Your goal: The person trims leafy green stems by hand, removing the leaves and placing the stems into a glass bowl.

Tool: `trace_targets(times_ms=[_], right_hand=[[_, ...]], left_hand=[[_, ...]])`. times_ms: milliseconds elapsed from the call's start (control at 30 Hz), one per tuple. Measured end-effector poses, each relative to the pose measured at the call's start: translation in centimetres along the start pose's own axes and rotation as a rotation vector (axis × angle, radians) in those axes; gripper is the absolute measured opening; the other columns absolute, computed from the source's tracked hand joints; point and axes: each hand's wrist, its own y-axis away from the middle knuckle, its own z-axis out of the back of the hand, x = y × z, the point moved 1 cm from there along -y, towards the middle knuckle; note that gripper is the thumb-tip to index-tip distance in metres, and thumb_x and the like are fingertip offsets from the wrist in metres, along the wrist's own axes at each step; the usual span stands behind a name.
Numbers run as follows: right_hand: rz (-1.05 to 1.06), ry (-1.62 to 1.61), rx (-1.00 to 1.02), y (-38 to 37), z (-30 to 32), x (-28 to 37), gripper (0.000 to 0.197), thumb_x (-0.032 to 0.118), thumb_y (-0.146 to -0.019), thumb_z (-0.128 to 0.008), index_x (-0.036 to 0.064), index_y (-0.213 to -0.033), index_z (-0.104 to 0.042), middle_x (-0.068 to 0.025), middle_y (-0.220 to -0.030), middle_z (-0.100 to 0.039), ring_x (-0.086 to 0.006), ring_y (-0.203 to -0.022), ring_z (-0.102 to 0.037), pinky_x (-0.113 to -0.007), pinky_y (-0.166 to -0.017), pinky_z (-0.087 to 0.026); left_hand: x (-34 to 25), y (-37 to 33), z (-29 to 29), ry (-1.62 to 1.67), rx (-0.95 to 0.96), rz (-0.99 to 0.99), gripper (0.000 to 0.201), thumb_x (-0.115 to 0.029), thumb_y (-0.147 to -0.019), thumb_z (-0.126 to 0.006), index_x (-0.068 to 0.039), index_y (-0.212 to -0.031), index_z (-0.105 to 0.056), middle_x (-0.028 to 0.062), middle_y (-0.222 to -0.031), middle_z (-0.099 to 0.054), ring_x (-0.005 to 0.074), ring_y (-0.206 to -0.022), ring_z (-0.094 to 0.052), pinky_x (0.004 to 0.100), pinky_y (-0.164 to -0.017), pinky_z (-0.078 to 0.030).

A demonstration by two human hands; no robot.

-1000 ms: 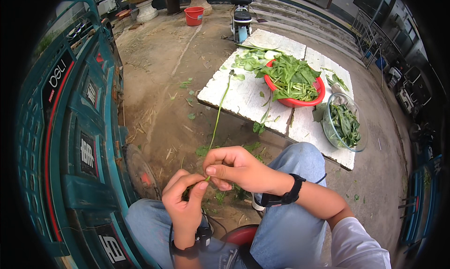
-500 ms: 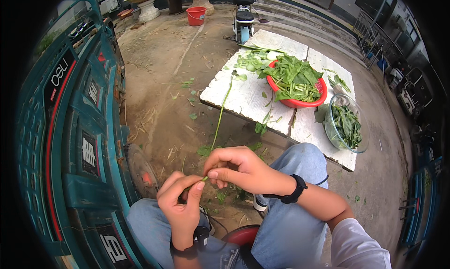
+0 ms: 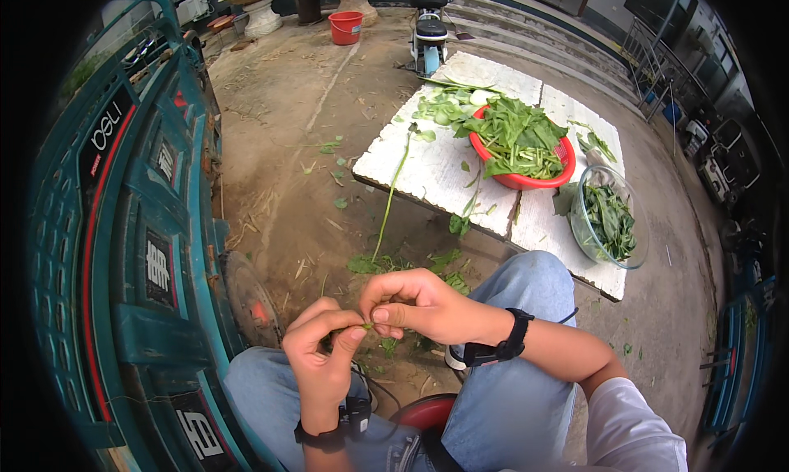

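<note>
Over my lap, my left hand [image 3: 319, 353] pinches a thin green stem [image 3: 367, 326] between thumb and forefinger. Most of the stem is hidden by the fingers. My right hand [image 3: 423, 306] meets it from the right, its thumb and fingertips closed together at the stem's end. Ahead, a long green stalk [image 3: 394, 184] hangs over the near left edge of the white table [image 3: 390, 156]. A red plastic basket [image 3: 567, 164] there is heaped with leafy greens and cut stems [image 3: 519, 135]. Beside it, a clear glass bowl [image 3: 588, 246] holds darker leaves [image 3: 608, 217].
A green three-wheeled cargo vehicle [image 3: 131, 324] stands close on my left. Past the table are a parked scooter [image 3: 430, 32] and steps [image 3: 526, 28]. A red bucket [image 3: 345, 28] sits farther off. Fallen leaves [image 3: 374, 264] lie on the ground below the table edge.
My hands have drawn together and shifted slightly right, their fingertips now meeting at the stem. Less of the green stem shows between them. The basket and bowl have stayed put.
</note>
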Motion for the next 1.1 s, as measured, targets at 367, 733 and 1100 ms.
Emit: trace_targets(times_ms=[367,733,1100], right_hand=[[0.438,0.763,-0.180,-0.2,0.5,2.2,0.017,0.008,-0.088,-0.068,0.0013,-0.104,-0.066,-0.0097,-0.089,-0.060,-0.0219,-0.076,-0.061,-0.032,-0.067,-0.048],[0.550,0.897,-0.041,0.3,0.6,2.6,0.015,0.005,-0.084,-0.075,0.0013,-0.097,-0.070,-0.0106,-0.090,-0.065,-0.0254,-0.077,-0.064,-0.034,-0.066,-0.051],[0.487,0.761,-0.087,0.2,0.4,2.6,0.010,0.002,-0.082,-0.074,0.0007,-0.090,-0.069,-0.0105,-0.086,-0.065,-0.0240,-0.076,-0.065,-0.033,-0.066,-0.051]], left_hand=[[-0.1,0.0,0.2,-0.024,-0.049,0.005,0.016,-0.010,-0.082,-0.075,0.004,-0.082,-0.067,0.0029,-0.071,-0.054,0.0105,-0.062,-0.044,0.0243,-0.056,-0.032],[-0.2,-0.2,-0.1,-0.026,0.000,-0.029,0.019,-0.012,-0.082,-0.076,0.004,-0.080,-0.068,0.0026,-0.070,-0.054,0.0106,-0.062,-0.044,0.0248,-0.056,-0.032],[0.0,-0.2,-0.1,-0.012,0.008,-0.041,0.018,-0.012,-0.083,-0.077,0.004,-0.081,-0.069,0.0029,-0.070,-0.055,0.0108,-0.062,-0.045,0.0243,-0.056,-0.033]])
